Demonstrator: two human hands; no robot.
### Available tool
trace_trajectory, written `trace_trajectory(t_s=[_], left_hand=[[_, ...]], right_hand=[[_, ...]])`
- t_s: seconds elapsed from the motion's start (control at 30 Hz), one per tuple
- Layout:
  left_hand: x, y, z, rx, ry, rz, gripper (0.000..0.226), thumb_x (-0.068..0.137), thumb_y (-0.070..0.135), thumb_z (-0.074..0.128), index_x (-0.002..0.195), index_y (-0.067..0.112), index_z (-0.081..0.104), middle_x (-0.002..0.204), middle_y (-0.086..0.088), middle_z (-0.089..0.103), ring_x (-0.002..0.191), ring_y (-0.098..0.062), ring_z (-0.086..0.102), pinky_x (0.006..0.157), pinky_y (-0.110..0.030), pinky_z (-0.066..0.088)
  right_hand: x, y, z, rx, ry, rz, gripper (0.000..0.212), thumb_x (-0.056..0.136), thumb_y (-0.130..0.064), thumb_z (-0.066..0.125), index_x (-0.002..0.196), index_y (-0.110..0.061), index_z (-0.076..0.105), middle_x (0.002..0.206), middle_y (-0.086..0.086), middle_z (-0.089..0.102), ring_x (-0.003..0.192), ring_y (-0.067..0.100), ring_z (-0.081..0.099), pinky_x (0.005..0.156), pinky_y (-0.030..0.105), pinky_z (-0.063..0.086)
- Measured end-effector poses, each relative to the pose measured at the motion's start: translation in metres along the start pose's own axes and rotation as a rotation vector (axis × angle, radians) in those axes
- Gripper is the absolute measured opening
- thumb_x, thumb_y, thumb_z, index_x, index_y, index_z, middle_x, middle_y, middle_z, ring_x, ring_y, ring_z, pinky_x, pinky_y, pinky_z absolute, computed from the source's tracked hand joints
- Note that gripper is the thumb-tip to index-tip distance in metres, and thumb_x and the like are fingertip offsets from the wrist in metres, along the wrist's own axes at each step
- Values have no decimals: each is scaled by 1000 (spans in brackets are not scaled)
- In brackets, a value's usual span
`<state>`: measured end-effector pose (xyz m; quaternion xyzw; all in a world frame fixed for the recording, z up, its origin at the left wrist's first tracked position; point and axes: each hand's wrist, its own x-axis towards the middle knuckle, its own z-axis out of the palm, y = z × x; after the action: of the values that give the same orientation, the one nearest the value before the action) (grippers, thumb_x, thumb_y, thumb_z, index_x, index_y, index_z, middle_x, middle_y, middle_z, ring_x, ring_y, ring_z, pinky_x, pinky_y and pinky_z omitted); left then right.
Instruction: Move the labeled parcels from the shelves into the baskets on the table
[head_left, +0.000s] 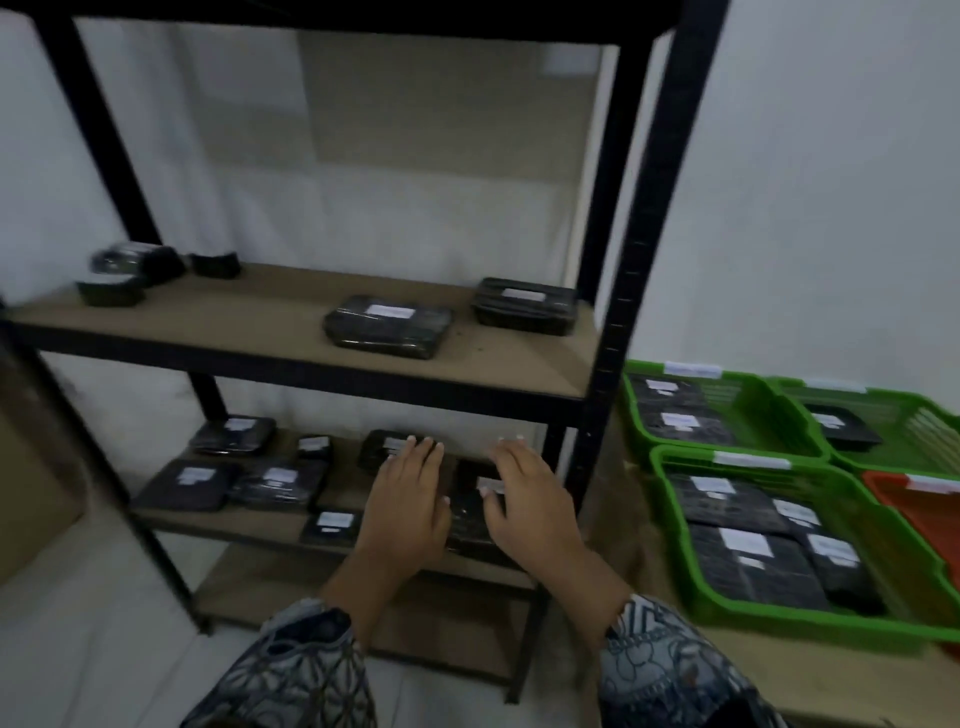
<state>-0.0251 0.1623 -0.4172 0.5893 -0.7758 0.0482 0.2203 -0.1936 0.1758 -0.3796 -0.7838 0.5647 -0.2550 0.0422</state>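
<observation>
Head view: a black parcel (470, 512) lies on the lower shelf (234, 519) between both hands, its long axis running away from the person. The left hand (410, 499) and right hand (524, 504) flank it about equally near, fingers straight and released, gripping nothing I can see. On the surface (857, 686) to the right, the near green basket (810, 621) holds several parcels, the far-left basket (737, 451) two.

Dim storeroom, blurred.
A black rack (660, 208) with brown boards stands on a pale floor (78, 675) against a white wall (831, 208); counter (857, 686) just right, cardboard box (31, 493) left.
</observation>
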Motion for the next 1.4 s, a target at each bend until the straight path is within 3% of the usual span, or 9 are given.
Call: trace_trajectory(t_s=[0.3, 0.6, 0.87, 1.13, 1.3, 1.4], left_hand=[[-2, -117, -66, 39, 103, -196, 59, 82, 31, 39, 132, -1, 46, 135, -21, 49, 128, -36, 44, 103, -53, 36], [62, -228, -104, 103, 172, -293, 61, 84, 35, 33, 131, -2, 47, 135, -21, 49, 130, -37, 40, 103, -51, 37], [98, -327, -111, 98, 184, -362, 61, 83, 35, 33, 130, -2, 48, 133, -22, 50, 128, -40, 41, 101, -52, 38], [93, -438, -123, 113, 214, -447, 64, 85, 38, 33, 136, -1, 42, 140, -21, 44, 134, -36, 34, 107, -48, 30], [105, -503, -143, 104, 156, -399, 64, 87, 36, 38, 139, -1, 36, 142, -21, 40, 134, -34, 33, 111, -42, 23], [115, -532, -147, 98, 120, -349, 72, 88, 47, 25, 140, -2, 35, 144, -22, 37, 136, -33, 30, 112, -41, 21]], right_hand=[[83, -121, 39, 55, -59, -230, 49, 95, -29, 47, 141, -16, 37, 151, 4, 34, 144, 17, 19, 118, 36, 23], [196, -198, 80, 147, -55, -388, 48, 95, -29, 47, 140, -15, 39, 151, 5, 34, 143, 19, 21, 115, 33, 20], [283, -233, 115, 158, -165, -386, 49, 98, -29, 43, 144, -16, 32, 153, 2, 28, 145, 17, 16, 115, 30, 16], [344, -297, 170, 192, -242, -278, 54, 95, -32, 48, 144, -16, 30, 152, 5, 29, 140, 22, 25, 111, 34, 26], [376, -347, 201, 233, -245, -147, 66, 92, -37, 53, 148, -20, 22, 154, 5, 25, 141, 24, 25, 111, 38, 31], [396, -372, 216, 250, -233, -79, 75, 89, -40, 58, 149, -21, 17, 155, 5, 22, 141, 24, 27, 110, 38, 32]])
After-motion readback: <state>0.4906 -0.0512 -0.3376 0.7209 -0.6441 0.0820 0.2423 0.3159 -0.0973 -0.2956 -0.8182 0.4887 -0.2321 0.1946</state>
